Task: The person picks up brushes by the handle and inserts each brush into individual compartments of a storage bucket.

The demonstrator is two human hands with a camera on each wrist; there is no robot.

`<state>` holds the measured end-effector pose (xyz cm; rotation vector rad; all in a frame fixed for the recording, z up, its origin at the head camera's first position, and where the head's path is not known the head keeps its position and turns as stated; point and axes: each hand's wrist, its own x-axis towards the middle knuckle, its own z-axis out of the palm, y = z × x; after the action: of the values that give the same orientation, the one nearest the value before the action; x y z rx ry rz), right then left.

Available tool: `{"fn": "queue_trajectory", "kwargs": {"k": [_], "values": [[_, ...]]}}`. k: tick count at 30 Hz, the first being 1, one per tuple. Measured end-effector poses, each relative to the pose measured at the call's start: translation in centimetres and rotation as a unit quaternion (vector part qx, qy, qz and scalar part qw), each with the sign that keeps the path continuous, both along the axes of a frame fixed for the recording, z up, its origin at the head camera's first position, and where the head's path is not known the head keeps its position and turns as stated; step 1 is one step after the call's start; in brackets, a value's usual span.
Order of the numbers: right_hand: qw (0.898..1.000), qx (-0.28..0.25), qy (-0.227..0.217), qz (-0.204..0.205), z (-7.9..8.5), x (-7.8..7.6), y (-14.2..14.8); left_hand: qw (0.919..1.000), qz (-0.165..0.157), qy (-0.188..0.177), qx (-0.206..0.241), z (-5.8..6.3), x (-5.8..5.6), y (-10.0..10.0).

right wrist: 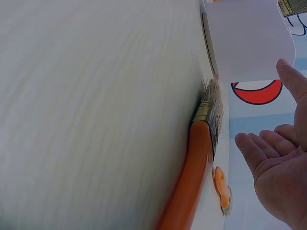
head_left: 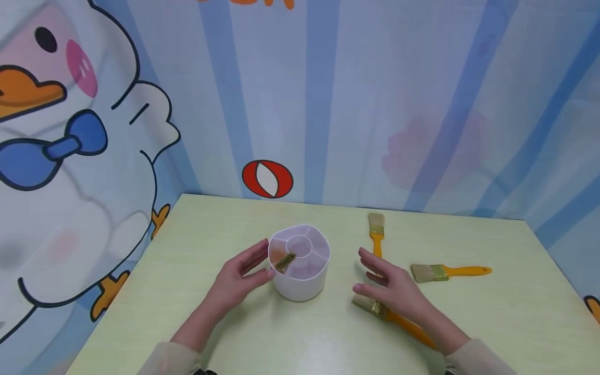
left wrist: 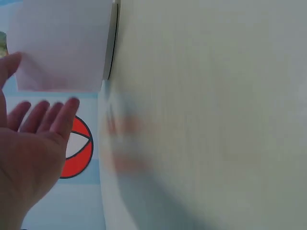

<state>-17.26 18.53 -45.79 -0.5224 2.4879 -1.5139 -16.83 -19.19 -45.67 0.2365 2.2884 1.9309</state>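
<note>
Left hand (head_left: 234, 281) at the left side of a white compartmented holder (head_left: 300, 290), fingers extended and slightly bent, thumb apart from them at the near left edge; nothing gripped. Cannot tell from these views whether in contact with the wall. Right hand (head_left: 396, 286) well apart from the holder, to its right and above the table (head_left: 304, 338); fingers loosely extended, thumb spread away, nothing held.

Holder upright near the middle of the table, with a round central well and dividers running out to the rim. In its left compartment, one paintbrush (head_left: 285, 262), bristle end up and leaning.

Three more brushes flat on the table, right of the holder, all with orange handles and pale bristles. Near brush (head_left: 398, 320) partly beneath the right hand and forearm, bristles toward the holder. Far brush (head_left: 376, 229) with bristles toward the far edge, lower handle hidden behind the right hand. Right brush (head_left: 442, 272) lying crosswise, bristles to the left.

Beyond the table, a blue-striped backdrop (head_left: 276, 104) with a red oval mark (head_left: 251, 178) and, at left, a printed white bird (head_left: 94, 208).
</note>
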Motion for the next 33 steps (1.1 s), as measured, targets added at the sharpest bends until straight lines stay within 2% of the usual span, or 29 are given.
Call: {"fn": "queue_trajectory", "kwargs": {"k": [4,7,12,20,25,28,33], "values": [[1.000,0.027,0.003,-0.011,0.4,0.2,0.4,0.9983,0.055,-0.006,0.016,0.2,1.3,0.9],[0.998,0.053,0.010,-0.018,0.8,0.5,0.8,0.9956,0.093,0.003,0.014,0.6,2.4,1.9],[0.995,0.091,0.034,-0.014,0.9,0.9,1.7,0.9911,0.132,0.005,0.013,0.7,3.6,3.4],[0.987,0.159,0.036,-0.001,1.0,1.5,2.8,0.9905,0.131,0.020,0.037,0.2,3.8,4.6],[0.979,0.198,0.038,0.024,1.1,2.0,3.1,0.9910,0.119,0.021,0.057,-0.3,3.3,4.4],[0.975,0.212,0.053,0.038,1.1,2.2,3.2,0.9916,0.111,0.019,0.063,-0.6,2.9,4.1],[0.971,0.223,0.082,0.038,1.2,1.9,3.4,0.9928,0.102,0.009,0.062,-0.8,2.2,3.7]]}}
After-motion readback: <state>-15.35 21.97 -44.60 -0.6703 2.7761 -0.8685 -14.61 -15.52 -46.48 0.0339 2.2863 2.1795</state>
